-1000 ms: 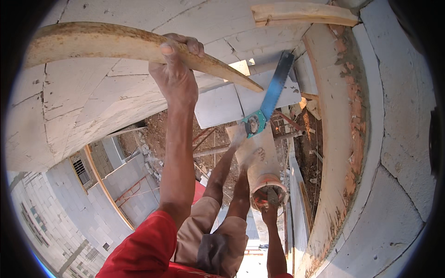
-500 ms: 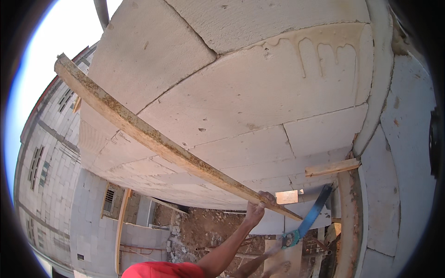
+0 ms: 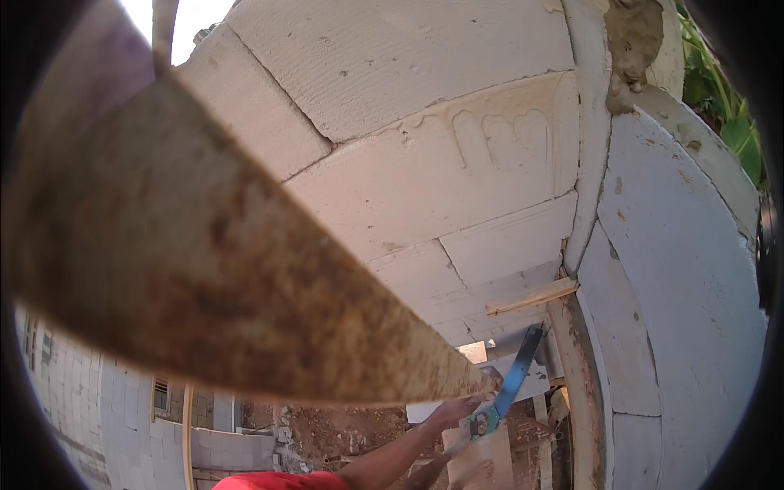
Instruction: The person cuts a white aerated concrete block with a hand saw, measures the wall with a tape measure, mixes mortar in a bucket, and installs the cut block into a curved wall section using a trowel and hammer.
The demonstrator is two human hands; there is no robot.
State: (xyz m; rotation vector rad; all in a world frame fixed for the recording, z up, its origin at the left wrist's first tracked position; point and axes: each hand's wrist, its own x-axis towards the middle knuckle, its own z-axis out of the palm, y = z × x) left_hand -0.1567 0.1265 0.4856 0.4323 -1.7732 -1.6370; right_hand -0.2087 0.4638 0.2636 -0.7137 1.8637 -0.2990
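Note:
A long rough wooden board (image 3: pixel 269 278), stained brown, runs from close in front of me at the left down to my hands. Its near end is large and blurred. My left hand (image 3: pixel 461 408) is closed around the far, lower end of the board. In my right hand (image 3: pixel 480 425) is a hand saw (image 3: pixel 516 377) with a blue blade and a teal handle, its tip slanting up and to the right. The blade is beside the board's lower end; whether it touches the wood cannot be made out. Part of the right hand is hidden by the handle.
A wall of large pale blocks (image 3: pixel 457 171) with dried mortar drips stands ahead. Another block wall (image 3: pixel 678 269) rises at right, beside a rough post (image 3: pixel 576 367). A short wooden piece (image 3: pixel 532 296) juts out. Below lie brown soil (image 3: pixel 327 433) and a plank (image 3: pixel 490 451).
The board's upper end has swung much closer, now covering much of the left side. The view has shifted, so the wall, hands and saw appear further left. Both hands keep their holds.

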